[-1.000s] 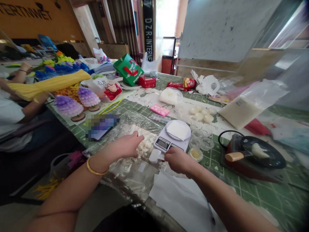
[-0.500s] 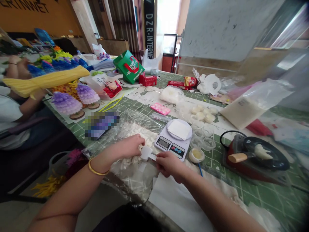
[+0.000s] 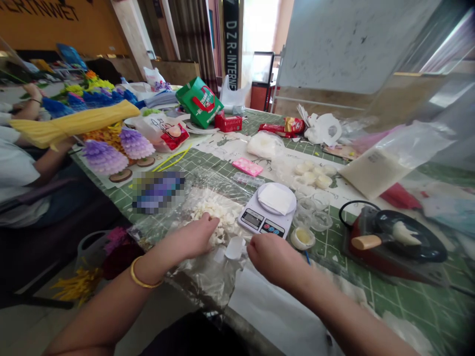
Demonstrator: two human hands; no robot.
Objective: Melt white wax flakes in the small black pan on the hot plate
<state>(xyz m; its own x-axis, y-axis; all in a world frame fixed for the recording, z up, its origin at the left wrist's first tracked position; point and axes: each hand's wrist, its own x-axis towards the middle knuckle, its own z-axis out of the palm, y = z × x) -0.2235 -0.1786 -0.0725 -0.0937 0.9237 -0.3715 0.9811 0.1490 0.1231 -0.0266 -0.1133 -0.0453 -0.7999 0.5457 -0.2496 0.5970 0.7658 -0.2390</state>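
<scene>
My left hand (image 3: 200, 234) is at a pile of white flakes (image 3: 226, 217) on clear plastic sheeting, its fingers closed together. Whatever lies between its fingertips is hidden. My right hand (image 3: 272, 258) is curled round the handle of a small white scoop (image 3: 235, 248), whose flat bowl faces the flakes just over the plastic. Beside the pile stands a white kitchen scale (image 3: 264, 223) with a folded white paper (image 3: 276, 199) on its round plate. A small cup with pale yellow contents (image 3: 302, 238) sits right of the scale.
On the right, a small pan (image 3: 411, 237) with a wooden handle rests on a red heater. A bag of white material (image 3: 374, 170) leans behind it. Clear cups (image 3: 315, 212), a pink packet (image 3: 247, 166) and purple craft trees (image 3: 106, 157) stand farther back. Another person sits at left.
My left hand has drawn away from the scoop, leftward to the flakes. My right hand and the scoop have moved slightly right and nearer to me.
</scene>
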